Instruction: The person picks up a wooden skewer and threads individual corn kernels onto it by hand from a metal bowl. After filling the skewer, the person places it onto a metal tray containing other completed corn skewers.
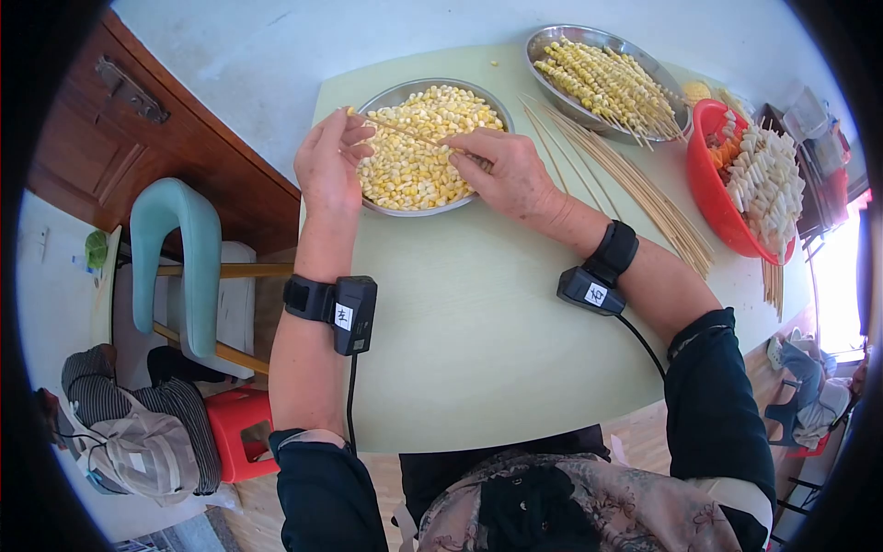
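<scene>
Over a metal bowl [508, 115] of loose yellow corn kernels [418, 175], a thin bamboo skewer [402, 130] slants between my two hands. My right hand [506, 170] is closed around its lower right part. At the skewer's left tip, the thumb and fingertips of my left hand [331, 166] pinch a yellow corn kernel [349, 111]. The rest of the skewer carries no kernels that I can make out. To the right of my right hand, a bundle of bare bamboo skewers [644, 189] lies on the pale green table [460, 340].
A second metal bowl [676, 124] at the back holds several corn skewers [602, 78]. Beside it stands a red plastic bowl [704, 179] of skewered white [763, 175] and orange pieces. A green-backed chair [189, 239] and a seated person [138, 423] are on the left.
</scene>
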Demonstrator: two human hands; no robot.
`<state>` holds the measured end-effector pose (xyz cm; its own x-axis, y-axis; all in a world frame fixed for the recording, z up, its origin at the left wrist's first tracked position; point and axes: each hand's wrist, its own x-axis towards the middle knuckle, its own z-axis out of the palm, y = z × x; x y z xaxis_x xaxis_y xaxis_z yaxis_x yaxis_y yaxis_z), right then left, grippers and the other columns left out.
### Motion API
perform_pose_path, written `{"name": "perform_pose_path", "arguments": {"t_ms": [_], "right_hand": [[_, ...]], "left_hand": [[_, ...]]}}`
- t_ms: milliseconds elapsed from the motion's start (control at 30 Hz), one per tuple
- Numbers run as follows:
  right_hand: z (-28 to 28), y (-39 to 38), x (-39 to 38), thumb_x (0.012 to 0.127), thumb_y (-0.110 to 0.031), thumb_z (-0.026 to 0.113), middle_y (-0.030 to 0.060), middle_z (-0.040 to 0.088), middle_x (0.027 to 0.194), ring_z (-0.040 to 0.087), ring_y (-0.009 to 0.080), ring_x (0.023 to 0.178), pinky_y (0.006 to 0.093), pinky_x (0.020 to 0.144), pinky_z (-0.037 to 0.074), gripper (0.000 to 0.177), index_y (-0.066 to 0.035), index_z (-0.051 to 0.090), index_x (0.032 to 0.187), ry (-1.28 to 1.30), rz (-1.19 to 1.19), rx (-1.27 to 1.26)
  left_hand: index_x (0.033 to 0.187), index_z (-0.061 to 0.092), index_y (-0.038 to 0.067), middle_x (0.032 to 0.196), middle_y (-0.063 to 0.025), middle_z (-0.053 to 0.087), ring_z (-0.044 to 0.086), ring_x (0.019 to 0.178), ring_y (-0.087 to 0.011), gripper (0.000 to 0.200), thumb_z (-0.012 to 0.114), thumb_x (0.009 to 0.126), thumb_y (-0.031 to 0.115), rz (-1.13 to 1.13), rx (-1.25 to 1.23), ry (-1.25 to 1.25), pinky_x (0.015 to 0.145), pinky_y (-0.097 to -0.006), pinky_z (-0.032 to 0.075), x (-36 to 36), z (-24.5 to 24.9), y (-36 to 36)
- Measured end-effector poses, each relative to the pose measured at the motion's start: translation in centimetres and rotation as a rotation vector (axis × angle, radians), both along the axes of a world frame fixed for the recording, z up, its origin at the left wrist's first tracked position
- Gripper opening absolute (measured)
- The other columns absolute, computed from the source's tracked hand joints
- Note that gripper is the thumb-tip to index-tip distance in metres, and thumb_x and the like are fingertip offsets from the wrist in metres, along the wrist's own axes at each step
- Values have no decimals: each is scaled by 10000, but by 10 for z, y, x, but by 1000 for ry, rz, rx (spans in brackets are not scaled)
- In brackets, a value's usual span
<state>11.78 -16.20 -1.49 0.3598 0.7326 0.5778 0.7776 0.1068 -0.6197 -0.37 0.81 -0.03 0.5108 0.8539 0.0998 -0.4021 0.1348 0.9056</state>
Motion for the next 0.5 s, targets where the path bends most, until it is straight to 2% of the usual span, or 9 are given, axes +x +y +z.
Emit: {"name": "perform_pose_path", "arguments": {"t_ms": [133, 500], "right_hand": [[-1, 0, 0, 790, -105, 591, 151, 633, 747, 617, 280, 646, 354, 621, 499, 168, -18, 655, 919, 4, 8, 0], [-3, 2, 1, 791, -111, 587, 140, 631, 761, 612, 281, 652, 355, 624, 498, 176, -27, 653, 930, -23, 8, 19]], "left_hand": [[960, 591, -25, 828, -91, 605, 577, 691, -132, 160, 571, 862, 100, -70, -95, -44, 534, -206, 424, 0, -2, 7], [953, 593, -22, 785, -71, 603, 567, 663, -117, 179, 584, 849, 124, -118, -146, -63, 526, -208, 431, 0, 0, 8]]}}
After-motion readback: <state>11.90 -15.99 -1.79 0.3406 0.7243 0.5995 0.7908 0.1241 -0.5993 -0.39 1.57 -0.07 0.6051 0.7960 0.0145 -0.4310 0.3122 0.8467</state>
